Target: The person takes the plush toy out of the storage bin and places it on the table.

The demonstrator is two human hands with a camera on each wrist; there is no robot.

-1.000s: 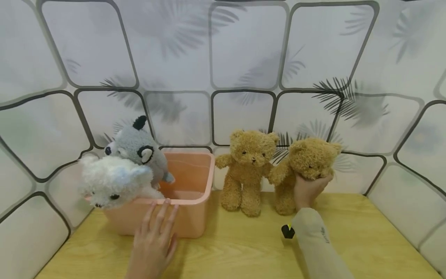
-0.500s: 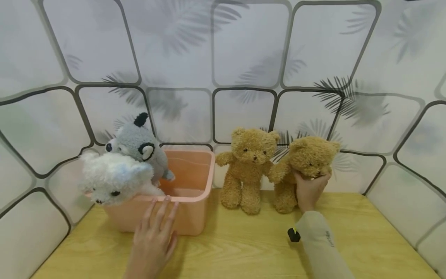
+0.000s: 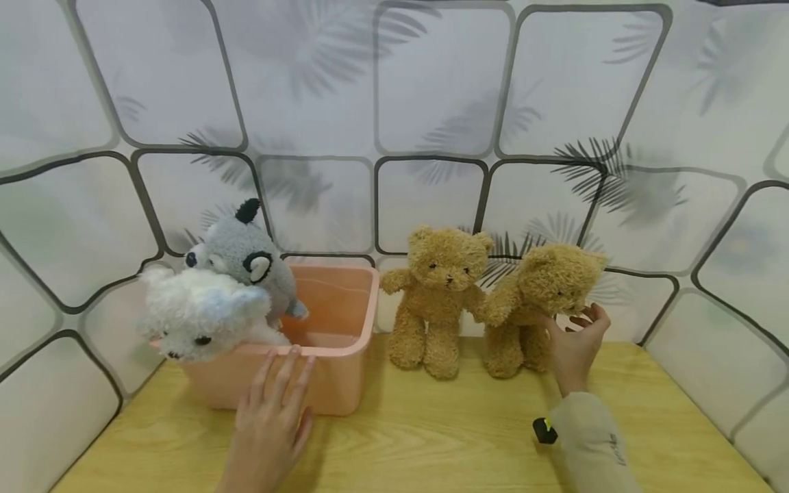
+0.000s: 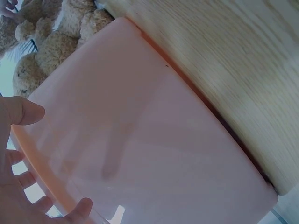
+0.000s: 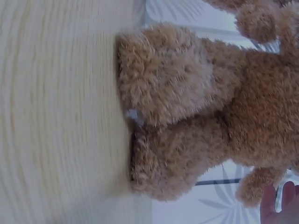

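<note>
Four plush toys stand or lie on the pale wooden table (image 3: 431,438), with one tub and two hands among them. Farthest left, one fluffy white plush animal (image 3: 197,315) hangs over the near left rim of the single salmon-pink rectangular plastic tub (image 3: 335,322), and one grey plush animal with black ears (image 3: 243,263) sits just behind it, also in the tub. These two fill the tub's left end; its right end shows bare inner wall.

The left hand (image 3: 271,428) lies flat against the tub's near wall, fingers straight and slightly spread, fingertips reaching the rim; it grips nothing.

Right of the tub, two tan curly-furred teddy bears stand upright on the table against the patterned white wall panel (image 3: 431,89). The first teddy bear (image 3: 440,294) is just beside the tub's right wall. The second teddy bear (image 3: 533,308) stands next to it, their arms touching.

The right hand (image 3: 573,346) is at the second bear's right side, fingers loosely bent and parted, thumb near its body, not closed around it. A small black device (image 3: 544,430) sits at the beige sleeve's wrist.
</note>
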